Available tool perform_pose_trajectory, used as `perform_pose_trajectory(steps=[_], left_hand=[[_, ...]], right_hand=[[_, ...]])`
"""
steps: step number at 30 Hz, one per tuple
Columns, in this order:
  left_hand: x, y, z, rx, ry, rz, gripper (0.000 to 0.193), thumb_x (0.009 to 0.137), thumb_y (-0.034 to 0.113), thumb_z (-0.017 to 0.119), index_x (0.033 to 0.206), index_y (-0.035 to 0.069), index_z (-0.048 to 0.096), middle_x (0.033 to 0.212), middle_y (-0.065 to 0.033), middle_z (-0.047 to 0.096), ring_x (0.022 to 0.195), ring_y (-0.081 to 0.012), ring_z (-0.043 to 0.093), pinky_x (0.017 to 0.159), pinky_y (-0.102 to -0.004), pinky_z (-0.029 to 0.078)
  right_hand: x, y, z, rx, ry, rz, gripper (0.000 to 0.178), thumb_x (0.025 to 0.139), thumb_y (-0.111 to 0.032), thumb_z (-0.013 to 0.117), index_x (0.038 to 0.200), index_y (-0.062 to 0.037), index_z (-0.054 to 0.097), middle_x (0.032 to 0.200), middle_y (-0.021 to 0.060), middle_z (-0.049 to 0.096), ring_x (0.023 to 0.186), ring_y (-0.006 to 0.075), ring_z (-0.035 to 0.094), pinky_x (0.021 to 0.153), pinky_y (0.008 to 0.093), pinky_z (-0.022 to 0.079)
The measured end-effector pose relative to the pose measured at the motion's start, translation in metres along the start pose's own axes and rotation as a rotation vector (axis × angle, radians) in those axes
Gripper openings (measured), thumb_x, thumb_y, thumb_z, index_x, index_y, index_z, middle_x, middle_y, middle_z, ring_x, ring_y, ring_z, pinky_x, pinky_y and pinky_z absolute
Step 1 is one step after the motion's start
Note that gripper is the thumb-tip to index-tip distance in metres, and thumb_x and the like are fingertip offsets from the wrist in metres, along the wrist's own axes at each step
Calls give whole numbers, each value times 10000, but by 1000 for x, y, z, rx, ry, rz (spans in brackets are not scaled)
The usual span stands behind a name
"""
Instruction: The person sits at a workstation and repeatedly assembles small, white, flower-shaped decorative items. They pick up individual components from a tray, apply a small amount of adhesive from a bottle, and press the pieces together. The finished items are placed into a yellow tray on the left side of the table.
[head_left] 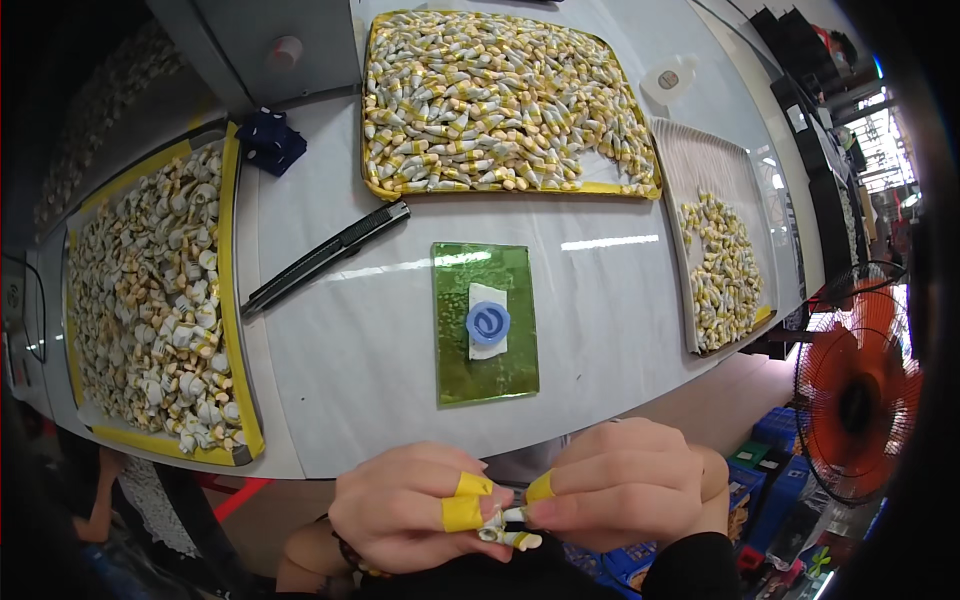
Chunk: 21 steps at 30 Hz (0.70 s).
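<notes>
My left hand (415,508) is closed on a small white piece with yellow ends (522,541), which looks like a moulded figure part. Yellow tape wraps two of its fingers. Close against it, my right hand (625,487) pinches a small white part (515,516) whose other end meets the piece in my left fingers. A yellow tape band also circles one right finger. Whether the two parts are joined is hidden by the fingertips. Both hands are held in front of the table's near edge. Beyond them lies a green glass plate (487,378) bearing a white pad and a blue ring-shaped piece (488,323).
A dark box cutter (325,257) lies left of the plate. Yellow-edged trays heaped with small white-and-yellow parts stand at the back (375,185) and left (247,430); a partly filled pale tray (705,150) is right. Dark blue pads (268,140) and an orange fan (857,400) also show.
</notes>
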<state>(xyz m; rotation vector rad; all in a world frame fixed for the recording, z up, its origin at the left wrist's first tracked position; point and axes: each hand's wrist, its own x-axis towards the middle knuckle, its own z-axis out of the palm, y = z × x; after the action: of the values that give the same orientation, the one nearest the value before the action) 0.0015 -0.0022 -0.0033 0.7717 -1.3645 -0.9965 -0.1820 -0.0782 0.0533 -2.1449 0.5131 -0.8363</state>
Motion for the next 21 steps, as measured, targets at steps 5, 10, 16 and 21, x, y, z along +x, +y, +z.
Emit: perform_pose_trajectory(steps=[5, 10, 16, 21], left_hand=[[5, 11, -5, 113, -128, -33, 358, 624, 92, 836, 918, 2, 653, 898, -101, 674, 764, -227, 636, 674, -318, 533], [8, 16, 3, 184, 26, 59, 355, 610, 93, 843, 898, 15, 650, 859, -113, 674, 710, -211, 651, 664, -320, 551], [10, 9, -6, 139, -277, -82, 386, 646, 89, 822, 968, 2, 629, 892, -113, 673, 732, -269, 641, 668, -359, 533], [11, 4, 5, -79, -32, -80, 313, 703, 101, 792, 929, 9, 596, 845, -149, 664, 658, -257, 616, 594, -365, 500]], right_hand=[[-1, 7, -1, -18, -23, -100, 188, 676, 20, 713, 853, -21, 664, 750, 84, 647, 581, 182, 617, 504, 257, 507], [6, 9, -12, -30, -148, -197, 195, 710, 23, 672, 904, 26, 653, 801, 113, 640, 610, 176, 612, 520, 249, 501], [0, 7, -8, -96, -67, -172, 189, 692, 24, 679, 878, 6, 652, 765, 95, 639, 583, 170, 602, 521, 244, 501], [-2, -1, -1, -104, 55, 3, 215, 612, 42, 723, 784, -54, 637, 653, 57, 625, 544, 167, 596, 510, 245, 497]])
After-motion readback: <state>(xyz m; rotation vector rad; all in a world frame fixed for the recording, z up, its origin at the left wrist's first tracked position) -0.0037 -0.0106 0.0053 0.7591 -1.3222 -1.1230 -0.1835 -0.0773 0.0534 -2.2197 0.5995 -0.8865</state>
